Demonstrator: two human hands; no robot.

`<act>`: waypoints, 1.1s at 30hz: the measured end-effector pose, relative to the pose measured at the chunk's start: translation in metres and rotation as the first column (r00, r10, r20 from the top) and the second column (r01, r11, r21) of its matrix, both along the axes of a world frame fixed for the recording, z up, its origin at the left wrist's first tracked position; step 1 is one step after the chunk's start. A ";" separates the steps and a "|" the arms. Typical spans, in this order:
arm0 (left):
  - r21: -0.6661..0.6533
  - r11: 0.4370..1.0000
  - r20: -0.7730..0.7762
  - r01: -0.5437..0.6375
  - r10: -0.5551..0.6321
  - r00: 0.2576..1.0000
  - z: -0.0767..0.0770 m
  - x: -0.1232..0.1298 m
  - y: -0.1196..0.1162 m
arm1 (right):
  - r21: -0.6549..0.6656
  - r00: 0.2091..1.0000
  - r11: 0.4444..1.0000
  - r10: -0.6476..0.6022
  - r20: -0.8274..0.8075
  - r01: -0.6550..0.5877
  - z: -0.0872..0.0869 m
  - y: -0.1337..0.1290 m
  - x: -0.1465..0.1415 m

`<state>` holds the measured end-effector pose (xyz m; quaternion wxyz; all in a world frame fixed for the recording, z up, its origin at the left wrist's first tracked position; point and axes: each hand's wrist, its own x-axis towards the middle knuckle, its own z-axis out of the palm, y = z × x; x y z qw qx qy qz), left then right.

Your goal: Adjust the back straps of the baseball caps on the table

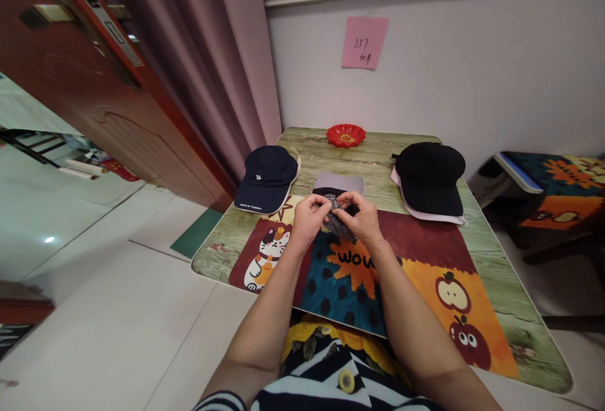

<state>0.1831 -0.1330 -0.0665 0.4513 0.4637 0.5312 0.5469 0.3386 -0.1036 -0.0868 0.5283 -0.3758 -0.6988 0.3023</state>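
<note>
A grey cap lies at the middle of the table, its brim toward the wall and its back strap side toward me. My left hand pinches the strap near its buckle from the left. From the right, my right hand grips the same strap, thumb and fingers closed on it. The small buckle shows between my fingertips; its details are too small to make out. To the left sits a navy cap with a light cap partly under it. On the right, a black cap rests on a pale pink one.
A red scalloped dish stands at the table's back edge. A colourful printed mat covers the near part of the wood-patterned table. Left of it are a curtain and a wooden door; a stool stands right.
</note>
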 end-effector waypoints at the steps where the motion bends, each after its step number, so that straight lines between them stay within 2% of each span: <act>1: 0.000 1.000 0.006 -0.010 0.010 1.000 0.000 0.000 0.000 | 0.003 1.000 1.000 0.009 0.004 -0.010 0.001 -0.001 0.000; 8: 0.003 0.999 0.029 -0.044 0.043 0.999 0.001 0.000 0.001 | -0.028 0.999 0.999 0.040 -0.035 -0.041 0.003 -0.002 0.001; 13: 0.049 0.999 0.005 0.018 -0.019 1.000 0.005 0.000 -0.001 | -0.028 0.998 0.999 0.041 -0.038 -0.042 -0.002 0.000 0.001; 17: 0.074 0.991 0.006 0.113 -0.114 0.993 0.002 -0.002 -0.001 | -0.023 0.999 1.000 0.020 -0.033 -0.021 -0.002 0.000 0.001; 19: 0.131 0.982 -0.038 0.132 -0.129 0.991 -0.001 -0.002 0.000 | -0.014 1.000 1.000 0.015 -0.021 -0.015 -0.002 0.000 0.001; 21: 0.212 0.972 -0.145 0.100 -0.070 0.987 -0.005 -0.002 0.001 | -0.001 1.000 1.000 0.011 -0.012 -0.011 -0.003 0.000 0.000; 23: 0.314 0.946 -0.309 0.085 0.017 0.951 -0.007 -0.001 0.001 | 0.003 1.000 1.000 0.001 -0.015 -0.001 -0.004 0.000 0.000; 26: 0.474 0.869 -0.519 0.142 0.145 0.843 -0.008 -0.002 0.001 | 0.000 0.999 1.000 -0.026 -0.022 0.026 -0.004 0.001 0.000; 29: 0.569 0.802 -0.605 0.181 0.259 0.753 -0.013 -0.004 0.002 | 0.012 0.998 0.998 -0.059 0.019 0.059 -0.003 0.001 0.000; 33: 0.604 0.753 -0.696 0.262 0.339 0.633 -0.021 -0.005 0.004 | 0.100 0.996 0.994 -0.058 0.069 0.051 -0.002 0.004 0.002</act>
